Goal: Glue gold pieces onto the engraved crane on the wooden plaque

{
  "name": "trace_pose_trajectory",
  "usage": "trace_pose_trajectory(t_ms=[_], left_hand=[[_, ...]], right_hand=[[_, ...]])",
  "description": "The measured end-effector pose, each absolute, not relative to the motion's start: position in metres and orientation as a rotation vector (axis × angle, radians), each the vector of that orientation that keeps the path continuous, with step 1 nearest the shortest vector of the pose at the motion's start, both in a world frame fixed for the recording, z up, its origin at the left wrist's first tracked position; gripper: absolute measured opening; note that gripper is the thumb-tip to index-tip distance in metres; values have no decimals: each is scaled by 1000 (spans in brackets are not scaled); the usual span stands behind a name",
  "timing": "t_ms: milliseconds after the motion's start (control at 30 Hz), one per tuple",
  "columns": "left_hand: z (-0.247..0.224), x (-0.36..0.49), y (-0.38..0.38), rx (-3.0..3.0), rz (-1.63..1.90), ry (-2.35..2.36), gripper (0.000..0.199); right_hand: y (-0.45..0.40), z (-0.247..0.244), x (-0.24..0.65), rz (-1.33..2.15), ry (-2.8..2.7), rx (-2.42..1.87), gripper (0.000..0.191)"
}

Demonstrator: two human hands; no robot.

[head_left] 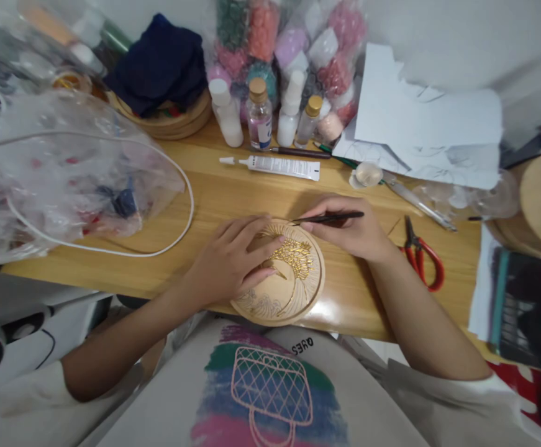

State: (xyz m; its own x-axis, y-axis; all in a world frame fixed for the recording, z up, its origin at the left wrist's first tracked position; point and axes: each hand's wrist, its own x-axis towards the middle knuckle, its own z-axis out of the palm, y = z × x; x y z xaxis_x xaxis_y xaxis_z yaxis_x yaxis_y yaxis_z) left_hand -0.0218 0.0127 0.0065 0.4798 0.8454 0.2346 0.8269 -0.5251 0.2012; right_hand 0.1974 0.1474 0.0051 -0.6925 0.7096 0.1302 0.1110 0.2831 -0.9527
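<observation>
Disc of pale wood [277,290], round and rimmed, lies at the near edge of the bench [214,202], directly in front of the person. Its face bears a line design, partly filled with gold-coloured wirework [300,254], densest towards the upper right. The left hand [230,261] rests over the upper left of the disc, its grip loosely spread, with fingers extended and the thumb apart. The right hand [349,228], at the upper right, has its grip pinched on a slim black tool [338,216], whose pointed tip reaches the disc's upper rim close to the left fingertips; contact at the tip cannot be determined. Right of the right hand lie red-handled pliers [418,244], handles parted and directed towards the person. Beyond the disc, a white tube [284,167] lies on its side, with a dark rod [300,152] just behind it and four small capped bottles [259,124] standing in a row further back. White papers [428,127] occupy the far right. To the left, a white cable [191,202] loops across a clear plastic bag [65,167]; behind, dark blue cloth [158,68] sits on a round wooden piece [172,127].
</observation>
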Motion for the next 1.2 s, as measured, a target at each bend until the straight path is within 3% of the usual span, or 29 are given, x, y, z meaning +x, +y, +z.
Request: trace_pose_trajectory(t_ms=[1200], left_hand=[[6,-17,12,2643,447,1561,40]], right_hand=[[142,5,195,1366,-2085,-698,9]])
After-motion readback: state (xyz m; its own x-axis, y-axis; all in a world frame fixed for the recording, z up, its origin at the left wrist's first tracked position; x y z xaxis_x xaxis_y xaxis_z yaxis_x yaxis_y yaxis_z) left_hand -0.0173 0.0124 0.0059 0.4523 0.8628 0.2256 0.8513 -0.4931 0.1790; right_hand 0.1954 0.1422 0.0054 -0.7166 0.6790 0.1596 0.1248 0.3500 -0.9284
